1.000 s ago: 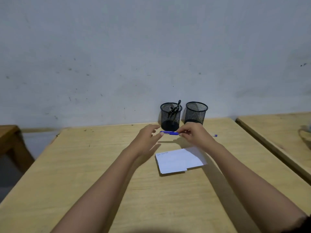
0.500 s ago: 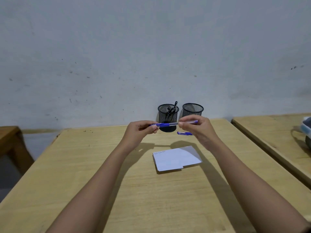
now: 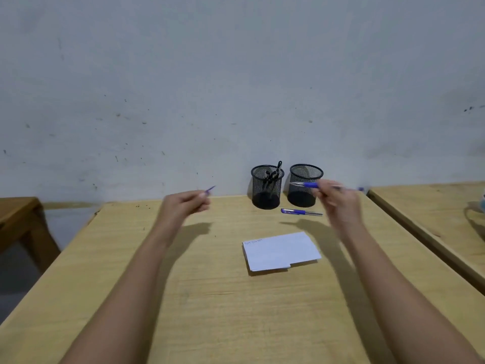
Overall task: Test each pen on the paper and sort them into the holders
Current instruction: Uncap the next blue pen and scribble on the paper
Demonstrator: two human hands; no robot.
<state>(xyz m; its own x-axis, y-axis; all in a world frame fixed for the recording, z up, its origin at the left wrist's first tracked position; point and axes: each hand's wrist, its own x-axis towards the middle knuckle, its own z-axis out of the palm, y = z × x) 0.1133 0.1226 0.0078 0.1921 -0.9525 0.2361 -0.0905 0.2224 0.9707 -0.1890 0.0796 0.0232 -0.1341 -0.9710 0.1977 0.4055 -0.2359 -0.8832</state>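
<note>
1. Currently the right hand (image 3: 341,203) pinches a blue pen (image 3: 311,184) with curled fingers, just behind its blue grip section. The writing end points left, across the front of the right mesh holder (image 3: 301,198). The barrel's tail projects from the far side of the hand.
2. The left hand (image 3: 183,206) is closed on a small purple piece (image 3: 210,189), most likely the pen's cap. Motion blur prevents confirmation.
3. Both hands are raised above the wooden table (image 3: 210,298) and are well apart.
4. Handling judgement: the pen is light, rigid and smooth, so a fingertip pinch suffices. The blue grip section probably offers the surest hold for writing.
5. The paper (image 3: 280,250) lies flat on the table, below and between the hands, nearer the right hand. It is thin and may slide under the tip unless steadied.
6. A second blue pen (image 3: 301,212) lies on the table just in front of the right mesh holder.
7. The left mesh holder (image 3: 262,195) contains dark pens.
</note>
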